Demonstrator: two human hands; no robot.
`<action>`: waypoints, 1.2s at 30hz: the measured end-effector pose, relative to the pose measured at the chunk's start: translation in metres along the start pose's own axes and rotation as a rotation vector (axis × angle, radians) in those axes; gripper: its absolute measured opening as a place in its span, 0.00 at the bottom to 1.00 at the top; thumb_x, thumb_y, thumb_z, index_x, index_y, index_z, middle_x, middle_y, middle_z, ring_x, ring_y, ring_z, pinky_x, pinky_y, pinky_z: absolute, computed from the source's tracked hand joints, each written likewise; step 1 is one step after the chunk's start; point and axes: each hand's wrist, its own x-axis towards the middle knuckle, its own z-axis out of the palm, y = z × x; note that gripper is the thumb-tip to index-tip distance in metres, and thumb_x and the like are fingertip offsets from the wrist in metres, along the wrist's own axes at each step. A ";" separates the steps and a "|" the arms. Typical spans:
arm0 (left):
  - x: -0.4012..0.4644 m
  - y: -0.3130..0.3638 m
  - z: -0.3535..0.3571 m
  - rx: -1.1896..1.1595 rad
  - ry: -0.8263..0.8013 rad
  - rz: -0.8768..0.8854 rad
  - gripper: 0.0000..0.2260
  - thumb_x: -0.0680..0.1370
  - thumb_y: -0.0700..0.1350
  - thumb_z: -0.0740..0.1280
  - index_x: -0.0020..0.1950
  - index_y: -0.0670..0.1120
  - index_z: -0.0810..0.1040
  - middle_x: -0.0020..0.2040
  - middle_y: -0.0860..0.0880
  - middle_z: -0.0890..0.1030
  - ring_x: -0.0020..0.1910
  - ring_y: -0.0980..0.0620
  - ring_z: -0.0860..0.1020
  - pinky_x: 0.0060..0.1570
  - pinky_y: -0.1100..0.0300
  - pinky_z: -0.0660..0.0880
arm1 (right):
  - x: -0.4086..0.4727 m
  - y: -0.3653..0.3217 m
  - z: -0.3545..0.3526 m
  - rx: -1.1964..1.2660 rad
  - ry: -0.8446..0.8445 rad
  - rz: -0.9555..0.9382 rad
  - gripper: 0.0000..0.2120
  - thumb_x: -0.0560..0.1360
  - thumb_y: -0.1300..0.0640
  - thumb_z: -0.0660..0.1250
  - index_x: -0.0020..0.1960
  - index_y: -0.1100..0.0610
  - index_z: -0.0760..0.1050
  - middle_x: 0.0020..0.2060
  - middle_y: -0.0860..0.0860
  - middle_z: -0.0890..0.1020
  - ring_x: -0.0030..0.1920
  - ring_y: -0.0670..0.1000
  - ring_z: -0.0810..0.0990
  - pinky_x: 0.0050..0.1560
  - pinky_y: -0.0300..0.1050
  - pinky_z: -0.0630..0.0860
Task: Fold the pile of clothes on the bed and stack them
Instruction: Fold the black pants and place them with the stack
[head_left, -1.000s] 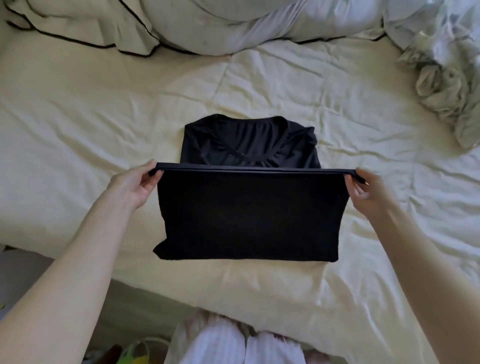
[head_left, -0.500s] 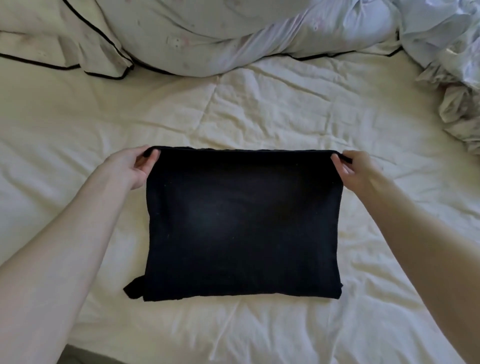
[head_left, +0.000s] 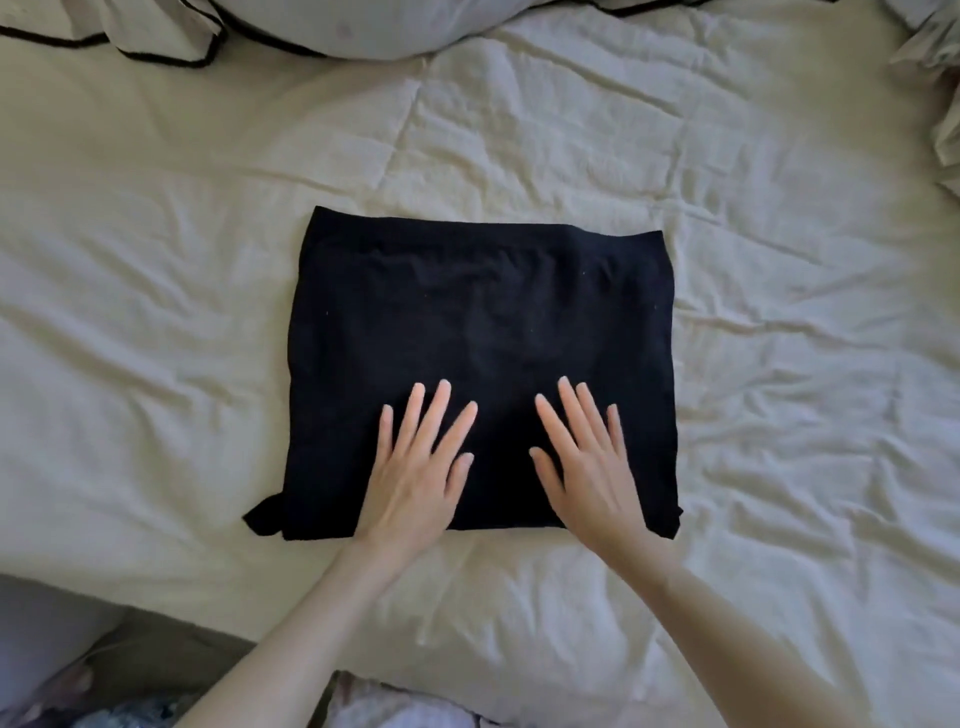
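Note:
A black garment (head_left: 478, 317) lies folded into a flat rectangle in the middle of the cream bed sheet (head_left: 156, 312). A small flap of it sticks out at its near left corner. My left hand (head_left: 415, 467) rests flat on the garment's near half, fingers straight and spread. My right hand (head_left: 587, 462) lies flat beside it on the same near half, fingers spread too. Both palms press the cloth, and neither hand grips anything.
A pale pillow (head_left: 363, 26) and a black-trimmed cover (head_left: 130, 36) lie along the far edge. Crumpled light clothes (head_left: 935, 78) bunch at the far right. The bed's near edge (head_left: 156, 613) runs at the lower left, with more fabric (head_left: 395, 706) below it.
Both hands brought the lifted hem over onto the far half, let go of its corners, and came back to lie flat on the garment's near half.

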 end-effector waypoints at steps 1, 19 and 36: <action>-0.007 0.001 0.008 0.063 -0.033 0.005 0.21 0.80 0.50 0.53 0.73 0.48 0.66 0.74 0.44 0.63 0.74 0.41 0.59 0.69 0.40 0.57 | -0.009 0.001 0.007 -0.038 -0.050 -0.021 0.25 0.76 0.54 0.66 0.71 0.57 0.66 0.72 0.58 0.65 0.73 0.59 0.61 0.70 0.60 0.56; -0.094 -0.050 -0.024 -0.899 0.337 -1.238 0.15 0.76 0.51 0.68 0.55 0.42 0.74 0.49 0.45 0.79 0.50 0.45 0.78 0.50 0.55 0.71 | -0.084 -0.035 0.020 -0.164 -0.260 -0.034 0.26 0.79 0.52 0.61 0.74 0.55 0.60 0.74 0.56 0.59 0.75 0.58 0.55 0.71 0.59 0.50; -0.049 0.036 -0.061 -0.977 0.629 -0.986 0.06 0.74 0.44 0.69 0.42 0.43 0.77 0.36 0.52 0.77 0.36 0.56 0.74 0.42 0.63 0.71 | -0.071 -0.028 -0.001 0.554 -0.396 0.343 0.19 0.82 0.54 0.52 0.73 0.54 0.63 0.73 0.48 0.64 0.73 0.46 0.59 0.69 0.38 0.56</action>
